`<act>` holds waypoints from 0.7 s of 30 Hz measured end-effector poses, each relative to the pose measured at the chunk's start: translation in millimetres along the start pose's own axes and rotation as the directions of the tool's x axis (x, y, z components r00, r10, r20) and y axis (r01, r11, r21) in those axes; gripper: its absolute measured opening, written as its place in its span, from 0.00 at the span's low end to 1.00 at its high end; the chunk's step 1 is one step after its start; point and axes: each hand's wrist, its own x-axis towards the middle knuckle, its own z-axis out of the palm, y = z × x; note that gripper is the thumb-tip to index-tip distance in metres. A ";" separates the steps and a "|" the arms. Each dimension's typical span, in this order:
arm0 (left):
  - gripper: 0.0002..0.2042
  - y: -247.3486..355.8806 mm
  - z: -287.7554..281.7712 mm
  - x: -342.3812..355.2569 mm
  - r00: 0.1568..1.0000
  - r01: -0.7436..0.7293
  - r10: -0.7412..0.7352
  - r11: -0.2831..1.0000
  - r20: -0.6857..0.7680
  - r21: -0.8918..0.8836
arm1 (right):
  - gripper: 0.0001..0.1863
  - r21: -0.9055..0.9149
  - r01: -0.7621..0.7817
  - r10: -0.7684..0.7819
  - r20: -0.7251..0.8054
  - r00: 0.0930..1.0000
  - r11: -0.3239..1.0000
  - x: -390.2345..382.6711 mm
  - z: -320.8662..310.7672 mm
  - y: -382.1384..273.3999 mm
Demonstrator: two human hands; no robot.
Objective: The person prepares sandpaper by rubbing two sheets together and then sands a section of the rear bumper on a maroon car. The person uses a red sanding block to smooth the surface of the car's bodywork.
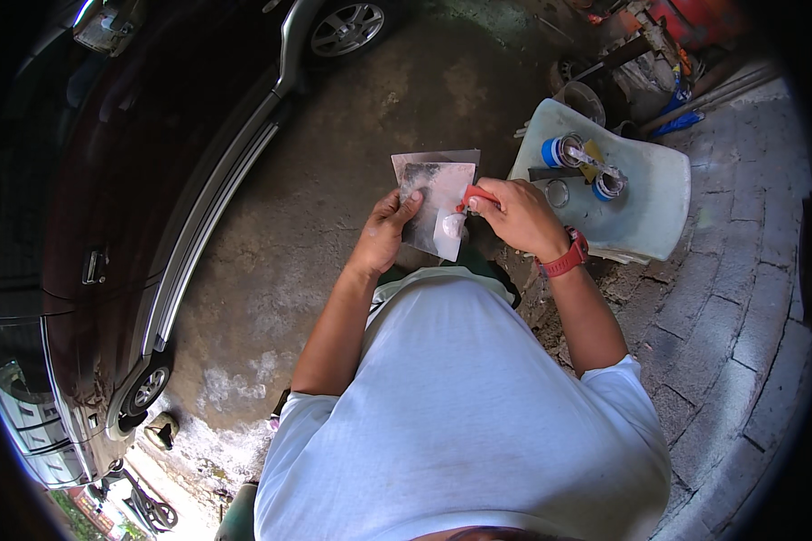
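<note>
My left hand (pixel 388 230) grips a flat, thin mixing board (pixel 438 185) by its left side, thumb on top. The board's face is smeared grey and pinkish, and a second thin sheet (pixel 465 155) shows behind its far edge. Near its lower right lies a white blob of paste (pixel 453 224) on a paler strip. My right hand (pixel 521 215), with a red watch on the wrist, is closed round a small red tube-like thing (pixel 478 194). Its tip points at the board just above the blob; the fingers hide the rest, so its exact kind is unclear.
To the right stands a pale plastic stool or table (pixel 663 189) with blue-and-white cans (pixel 564 151), a round lid (pixel 558 192) and a smeared scraper-like tool (pixel 602 164). A dark car (pixel 108 207) fills the left. A block wall (pixel 722 316) bounds the right.
</note>
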 end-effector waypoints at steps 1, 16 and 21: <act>0.18 1.3 1.3 -0.2 1.000 -0.001 0.001 1.000 0.004 0.007 | 0.12 -0.005 -0.007 0.007 0.009 1.000 1.000 0.0 -1.3 -0.7; 0.21 -19.8 7.0 17.4 0.972 0.081 -0.096 0.993 -0.214 -0.082 | 0.17 0.733 -0.249 0.340 0.025 0.940 0.634 -25.3 69.4 178.1; 0.22 -29.3 7.5 18.1 0.927 0.119 -0.142 0.989 -0.348 -0.086 | 0.21 0.539 -0.595 0.758 -0.135 0.638 0.596 -64.6 142.5 319.7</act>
